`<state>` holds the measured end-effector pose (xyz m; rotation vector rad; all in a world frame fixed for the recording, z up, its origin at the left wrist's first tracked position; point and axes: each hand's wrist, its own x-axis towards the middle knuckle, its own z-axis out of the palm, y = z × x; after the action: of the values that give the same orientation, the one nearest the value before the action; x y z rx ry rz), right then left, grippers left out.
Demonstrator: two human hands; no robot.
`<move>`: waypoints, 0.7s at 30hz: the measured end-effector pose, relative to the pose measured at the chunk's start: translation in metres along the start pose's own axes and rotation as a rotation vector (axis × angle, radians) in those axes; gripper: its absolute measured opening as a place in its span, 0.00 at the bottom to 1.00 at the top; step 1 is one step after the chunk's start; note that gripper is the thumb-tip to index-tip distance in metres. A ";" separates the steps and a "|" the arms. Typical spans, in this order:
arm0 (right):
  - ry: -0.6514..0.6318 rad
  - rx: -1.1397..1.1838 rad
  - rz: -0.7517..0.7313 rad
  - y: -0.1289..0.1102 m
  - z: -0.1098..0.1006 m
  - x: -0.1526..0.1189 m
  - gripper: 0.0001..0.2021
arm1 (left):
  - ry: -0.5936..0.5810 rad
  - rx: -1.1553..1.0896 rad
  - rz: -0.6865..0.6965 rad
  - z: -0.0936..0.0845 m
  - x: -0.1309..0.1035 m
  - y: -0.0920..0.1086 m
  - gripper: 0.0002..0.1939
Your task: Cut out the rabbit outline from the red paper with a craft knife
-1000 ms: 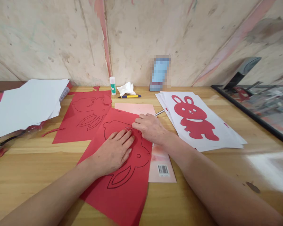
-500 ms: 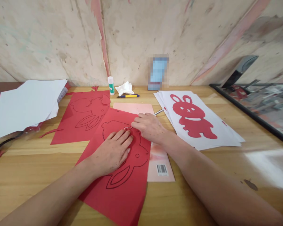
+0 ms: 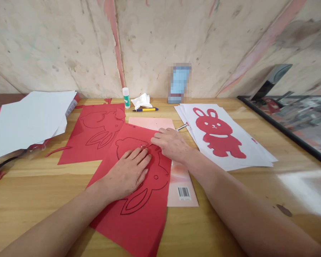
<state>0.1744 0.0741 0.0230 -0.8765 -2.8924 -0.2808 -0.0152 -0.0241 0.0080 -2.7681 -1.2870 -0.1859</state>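
A red paper sheet [image 3: 139, 228] with a rabbit outline drawn in black lies at a slant in front of me. My left hand [image 3: 130, 171] rests on the drawing, palm down and fingers stretched out, pressing the sheet. Closed around a slim silver pen-shaped craft knife [image 3: 182, 126], my right hand [image 3: 172, 144] is at the sheet's upper right edge; the knife's rear end sticks out and its tip is hidden. Small pale cut marks show near the left fingertips. Under the sheet lies a pink booklet [image 3: 183, 178] with a barcode.
Left of the sheet lies another red sheet [image 3: 75, 142] with a rabbit drawing. White papers [image 3: 29, 114] are piled farther left. A glue stick [image 3: 126, 98], crumpled tissue [image 3: 141, 101] and yellow-blue pen [image 3: 146, 109] sit at the back. A red rabbit cutout [image 3: 219, 134] lies on white sheets at right.
My right hand has shifted very slightly to the right with the craft knife. The left hand stays in place on the red sheet.
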 end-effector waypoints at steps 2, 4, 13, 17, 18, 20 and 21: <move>-0.006 -0.003 0.009 0.001 0.000 0.000 0.12 | -0.003 -0.005 0.000 0.000 0.000 0.000 0.21; -0.011 -0.004 0.016 0.001 0.000 0.000 0.13 | -0.005 -0.011 -0.003 0.000 0.000 0.000 0.21; -0.013 -0.017 0.026 0.000 -0.001 -0.001 0.12 | -0.012 -0.014 -0.006 0.000 0.000 0.000 0.21; -0.020 -0.017 0.038 0.000 -0.001 -0.003 0.12 | -0.011 -0.016 -0.009 0.000 0.000 0.000 0.21; -0.023 -0.018 0.043 0.000 -0.001 -0.003 0.12 | -0.011 -0.014 -0.010 0.001 -0.001 -0.001 0.21; -0.026 -0.018 0.056 0.000 -0.001 -0.003 0.12 | -0.015 -0.011 -0.007 0.001 -0.001 -0.001 0.21; -0.027 -0.017 0.061 0.000 -0.002 -0.003 0.12 | -0.015 -0.007 -0.006 0.002 -0.001 -0.001 0.22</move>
<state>0.1769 0.0720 0.0242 -0.9768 -2.8861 -0.2906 -0.0163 -0.0239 0.0064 -2.7771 -1.3010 -0.1710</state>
